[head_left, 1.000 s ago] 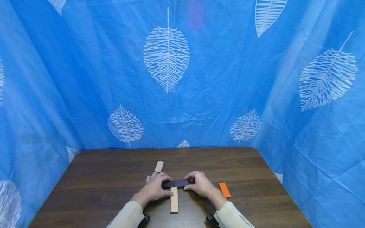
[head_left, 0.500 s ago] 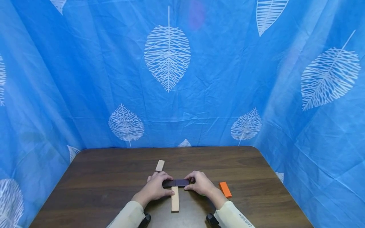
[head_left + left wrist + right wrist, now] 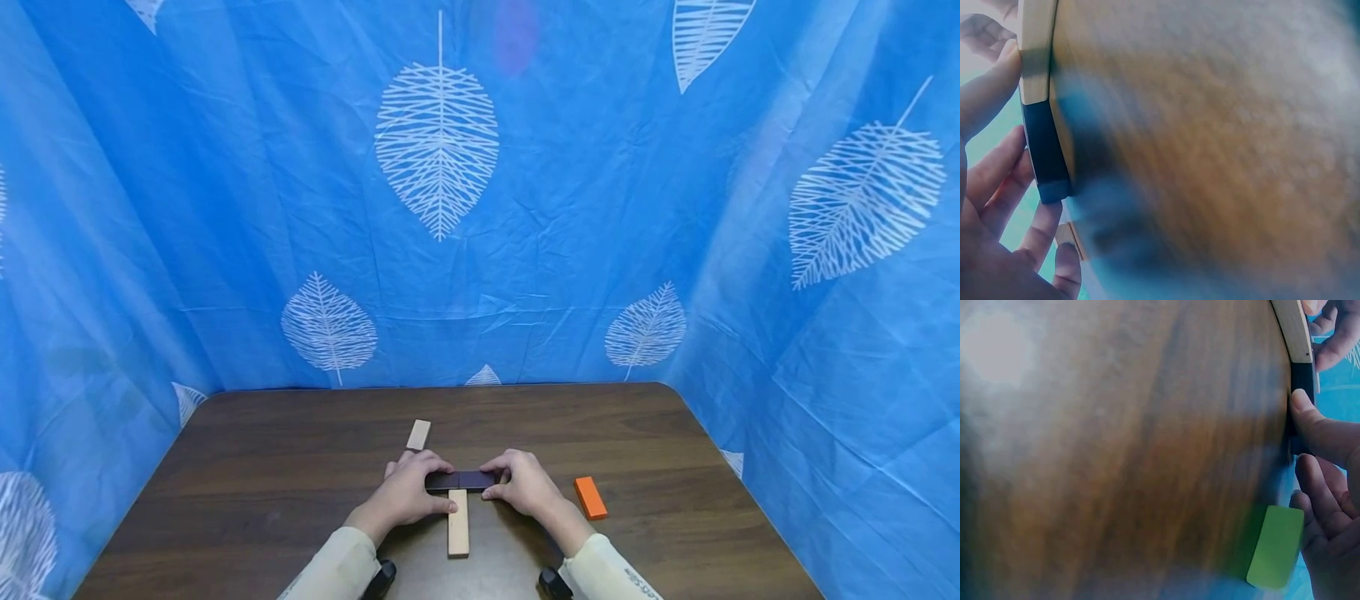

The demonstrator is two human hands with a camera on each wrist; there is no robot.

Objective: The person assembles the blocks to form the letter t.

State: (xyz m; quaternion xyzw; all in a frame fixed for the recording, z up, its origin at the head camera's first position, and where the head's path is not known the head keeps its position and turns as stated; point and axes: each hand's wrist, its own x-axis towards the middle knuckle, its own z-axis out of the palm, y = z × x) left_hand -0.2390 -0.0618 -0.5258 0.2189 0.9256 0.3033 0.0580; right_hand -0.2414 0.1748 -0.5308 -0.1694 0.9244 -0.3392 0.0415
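Observation:
Two dark blocks lie end to end on the table, the left one (image 3: 442,482) meeting the right one (image 3: 475,480). A pale wooden block (image 3: 458,529) butts against their near side and makes a T shape. My left hand (image 3: 405,492) holds the left end of the dark pair with its fingers, while its thumb presses the pale block's side. At the other end, my right hand (image 3: 527,485) pinches the right dark block between thumb and fingers. In the left wrist view, fingers also touch the dark block's end (image 3: 1054,190).
An orange block (image 3: 591,498) lies right of my right hand. Beyond my left hand is another pale block (image 3: 419,434). A green block (image 3: 1275,547) shows near my right fingers in the right wrist view. A blue leaf-patterned curtain (image 3: 480,208) surrounds the wooden table (image 3: 225,500).
Both hands stay at the dark blocks with hardly any movement. The green sliver seen beside the right wrist a second ago is now hidden in the head view.

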